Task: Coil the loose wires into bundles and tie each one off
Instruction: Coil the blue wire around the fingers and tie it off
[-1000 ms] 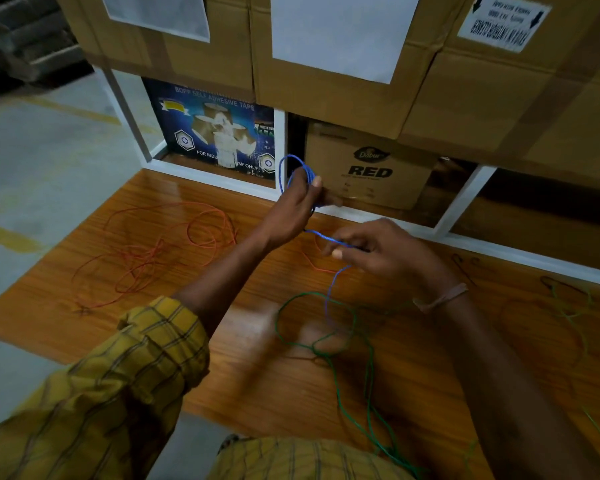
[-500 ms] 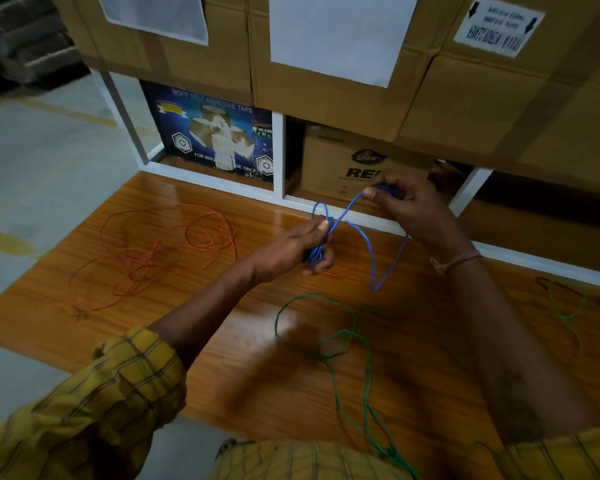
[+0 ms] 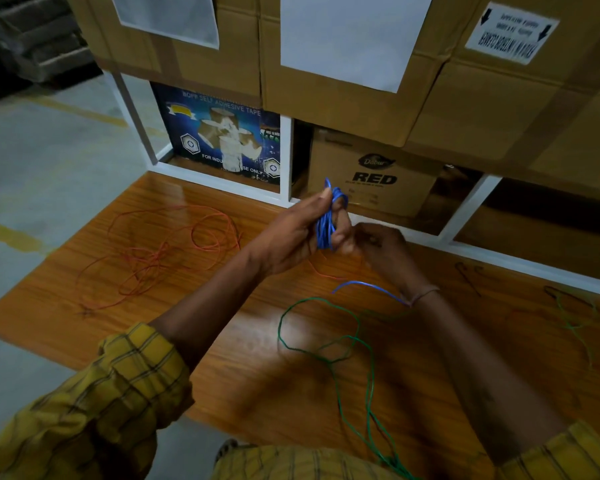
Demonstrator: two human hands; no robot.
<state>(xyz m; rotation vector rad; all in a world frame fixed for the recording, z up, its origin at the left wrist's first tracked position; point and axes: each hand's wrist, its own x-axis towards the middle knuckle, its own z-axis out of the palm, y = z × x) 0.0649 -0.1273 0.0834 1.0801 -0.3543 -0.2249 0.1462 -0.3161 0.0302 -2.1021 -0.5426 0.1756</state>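
My left hand (image 3: pixel 298 230) grips a small coil of blue wire (image 3: pixel 326 223) above the wooden board (image 3: pixel 222 341), thumb on top and fingers curled round the loops. My right hand (image 3: pixel 381 251) is just right of the coil with curled fingers, holding the blue wire's free tail, which trails in an arc under that wrist. A loose green wire (image 3: pixel 326 344) lies looped on the board below my hands. A tangle of loose orange wire (image 3: pixel 167 247) lies on the board to the left.
White shelf frame (image 3: pixel 286 157) stands behind the board, with a blue tape carton (image 3: pixel 219 133) and a brown "RED" carton (image 3: pixel 371 174) inside it. Large cardboard boxes (image 3: pixel 343 64) are stacked above. More green and dark wires (image 3: pixel 575 317) lie at the right. Grey floor lies left.
The blue wire has gone from a wide loop stretched between both hands to a tight coil in my left hand. My right hand came down and in beside the coil.
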